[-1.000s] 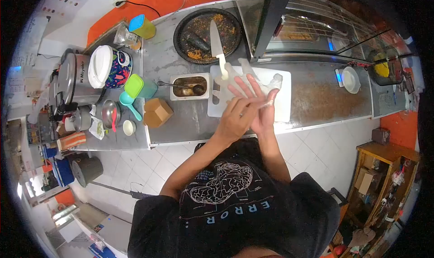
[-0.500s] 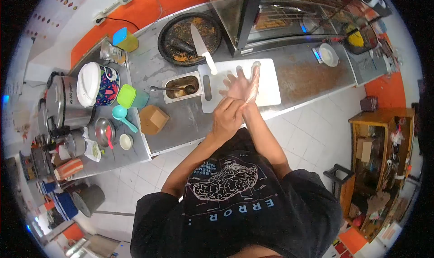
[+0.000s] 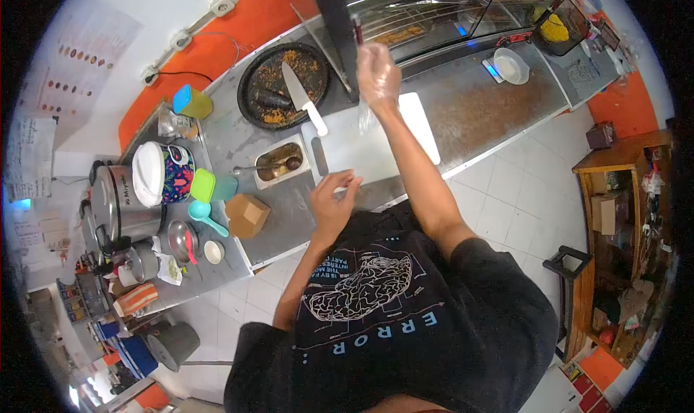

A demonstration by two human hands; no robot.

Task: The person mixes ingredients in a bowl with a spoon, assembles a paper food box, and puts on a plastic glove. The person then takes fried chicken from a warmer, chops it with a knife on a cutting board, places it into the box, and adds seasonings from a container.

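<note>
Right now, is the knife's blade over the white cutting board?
No, the knife points its blade over the dark round dish, with only the handle reaching the cutting board.

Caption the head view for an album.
Gloved right hand by the glass case, bare left hand near the cutting board, knife across the dark dish's rim.

"Miyako" can be read on the metal pot [image 3: 130,209]. On the black shirt [image 3: 405,348], "ERROR :" is printed in large letters, with "IS BY FA…" in smaller ones. The print on the wall sheets [image 3: 87,62] is too small to be read.
</note>
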